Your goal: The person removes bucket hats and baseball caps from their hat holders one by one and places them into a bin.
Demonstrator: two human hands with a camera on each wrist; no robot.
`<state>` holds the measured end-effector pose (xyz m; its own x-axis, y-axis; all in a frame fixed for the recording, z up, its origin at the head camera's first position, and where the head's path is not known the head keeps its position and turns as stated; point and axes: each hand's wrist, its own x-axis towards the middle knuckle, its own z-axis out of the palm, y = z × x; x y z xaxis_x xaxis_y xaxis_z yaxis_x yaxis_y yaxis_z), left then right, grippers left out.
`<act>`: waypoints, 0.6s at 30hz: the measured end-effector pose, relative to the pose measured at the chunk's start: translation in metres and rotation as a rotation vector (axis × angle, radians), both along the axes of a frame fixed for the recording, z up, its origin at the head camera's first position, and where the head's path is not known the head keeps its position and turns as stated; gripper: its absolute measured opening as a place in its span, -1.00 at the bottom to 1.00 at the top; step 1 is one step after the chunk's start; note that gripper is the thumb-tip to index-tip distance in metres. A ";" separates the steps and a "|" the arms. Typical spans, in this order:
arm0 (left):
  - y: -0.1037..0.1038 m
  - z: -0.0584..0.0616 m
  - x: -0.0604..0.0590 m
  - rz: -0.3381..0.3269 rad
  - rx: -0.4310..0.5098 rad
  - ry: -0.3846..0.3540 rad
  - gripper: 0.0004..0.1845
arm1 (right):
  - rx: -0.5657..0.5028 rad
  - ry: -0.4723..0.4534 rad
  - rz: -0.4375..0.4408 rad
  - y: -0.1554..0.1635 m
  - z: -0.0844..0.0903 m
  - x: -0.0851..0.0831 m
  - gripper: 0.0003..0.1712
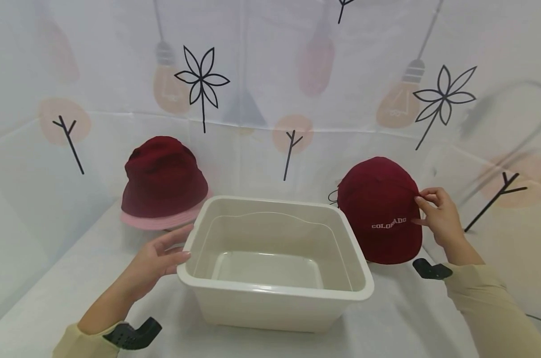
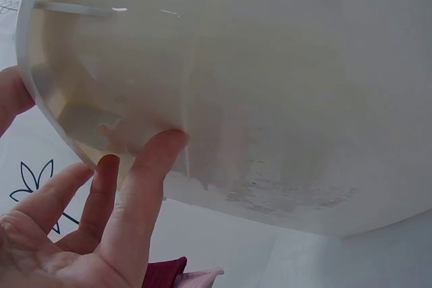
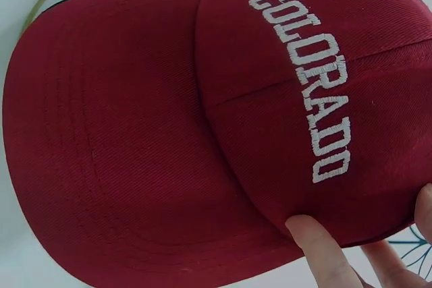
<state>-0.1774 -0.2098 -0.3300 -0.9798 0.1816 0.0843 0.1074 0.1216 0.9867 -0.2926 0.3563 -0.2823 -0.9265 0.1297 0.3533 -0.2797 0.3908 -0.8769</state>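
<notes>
My left hand (image 1: 156, 256) touches the left side of a cream plastic basin (image 1: 275, 291), its fairly straight fingers against the wall just below the rim. In the left wrist view, fingertips (image 2: 169, 143) lie on the basin's outer wall (image 2: 290, 112). On the right, my right hand (image 1: 442, 219) holds the edge of a dark red baseball cap (image 1: 378, 199) with white "COLORADO" lettering. The right wrist view shows one fingertip (image 3: 307, 231) on the cap's front (image 3: 270, 119) near the brim seam, with other fingers at its edge. The cap's brim points down.
A dark red bucket hat (image 1: 163, 174) with a pink brim edge stands behind the basin at the left. A white cloth printed with bulbs and flowers (image 1: 248, 64) hangs close behind everything. The white table surface (image 1: 163, 318) extends around the basin. A thin loop of cord (image 1: 332, 197) shows beside the cap.
</notes>
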 end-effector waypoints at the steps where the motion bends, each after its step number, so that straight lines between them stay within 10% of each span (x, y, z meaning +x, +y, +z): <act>1: 0.000 0.000 0.000 -0.001 -0.001 0.002 -0.28 | -0.018 0.000 0.007 0.000 0.000 0.000 -0.96; 18: -0.001 -0.001 0.000 -0.016 0.007 0.015 -0.28 | -0.204 0.013 0.073 -0.003 0.014 0.002 -0.92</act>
<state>-0.1772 -0.2110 -0.3307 -0.9754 0.1961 0.1005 0.1243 0.1130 0.9858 -0.2905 0.3532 -0.2685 -0.9315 0.1324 0.3389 -0.3129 0.1837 -0.9319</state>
